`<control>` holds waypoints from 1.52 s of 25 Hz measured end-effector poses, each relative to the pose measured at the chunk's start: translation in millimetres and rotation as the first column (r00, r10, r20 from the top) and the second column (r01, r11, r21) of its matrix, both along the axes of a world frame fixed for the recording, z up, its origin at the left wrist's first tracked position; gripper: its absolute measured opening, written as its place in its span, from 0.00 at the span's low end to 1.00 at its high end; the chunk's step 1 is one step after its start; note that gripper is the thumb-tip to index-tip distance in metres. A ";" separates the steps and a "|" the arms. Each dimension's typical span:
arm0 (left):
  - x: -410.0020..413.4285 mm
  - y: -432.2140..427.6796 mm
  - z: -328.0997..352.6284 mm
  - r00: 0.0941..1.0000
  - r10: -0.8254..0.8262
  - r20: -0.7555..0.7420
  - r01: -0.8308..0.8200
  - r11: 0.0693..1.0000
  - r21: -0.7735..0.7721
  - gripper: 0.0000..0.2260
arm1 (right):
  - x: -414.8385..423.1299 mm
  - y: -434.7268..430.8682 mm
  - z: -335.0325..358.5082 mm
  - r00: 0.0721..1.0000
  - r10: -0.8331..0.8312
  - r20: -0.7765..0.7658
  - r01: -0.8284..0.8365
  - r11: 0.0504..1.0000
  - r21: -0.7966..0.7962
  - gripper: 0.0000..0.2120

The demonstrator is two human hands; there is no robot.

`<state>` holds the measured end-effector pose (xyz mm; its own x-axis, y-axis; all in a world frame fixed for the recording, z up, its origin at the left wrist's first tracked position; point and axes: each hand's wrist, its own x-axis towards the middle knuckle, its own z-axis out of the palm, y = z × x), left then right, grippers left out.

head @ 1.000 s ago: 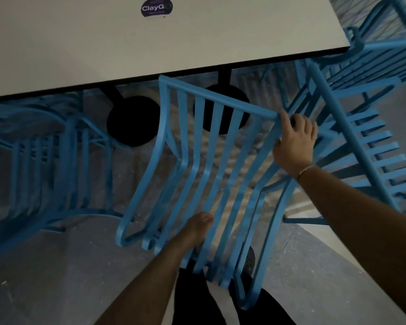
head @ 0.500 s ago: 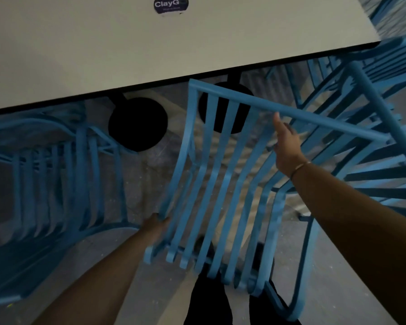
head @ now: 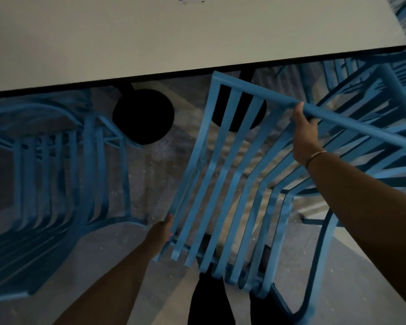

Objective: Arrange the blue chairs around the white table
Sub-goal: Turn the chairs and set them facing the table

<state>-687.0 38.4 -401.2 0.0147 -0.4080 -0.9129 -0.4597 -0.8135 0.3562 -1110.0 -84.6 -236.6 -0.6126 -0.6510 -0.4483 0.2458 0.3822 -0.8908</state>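
A blue slatted chair (head: 227, 184) is held tilted in front of me, its top rail close under the near edge of the white table (head: 174, 38). My right hand (head: 304, 132) grips the chair's top rail from below. My left hand (head: 161, 233) holds the lower left edge of the slats. A second blue chair (head: 56, 174) stands at the left, partly under the table. More blue chairs (head: 370, 90) crowd the right side by the table's corner.
Two round black table bases (head: 143, 116) sit on the grey speckled floor under the table. My dark trouser legs (head: 209, 301) show at the bottom behind the held chair. Open floor lies at the lower left and lower right.
The held chair has shifted right and closer to the table edge. My left hand moved from the middle slats to the left edge. My right hand slid along the top rail.
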 end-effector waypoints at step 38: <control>-212.5 253.9 114.3 0.600 0.794 -0.095 -0.787 0.608 0.106 0.23 | 61.9 91.5 161.4 0.658 0.688 -0.308 -0.753 0.581 -0.310 0.18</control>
<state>-899.5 292.2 -286.9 0.2005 -0.2464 -0.9482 0.4149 -0.8554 0.3100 -1048.1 6.9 -75.2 0.1023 -0.9947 -0.0131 -0.0956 0.0033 -0.9954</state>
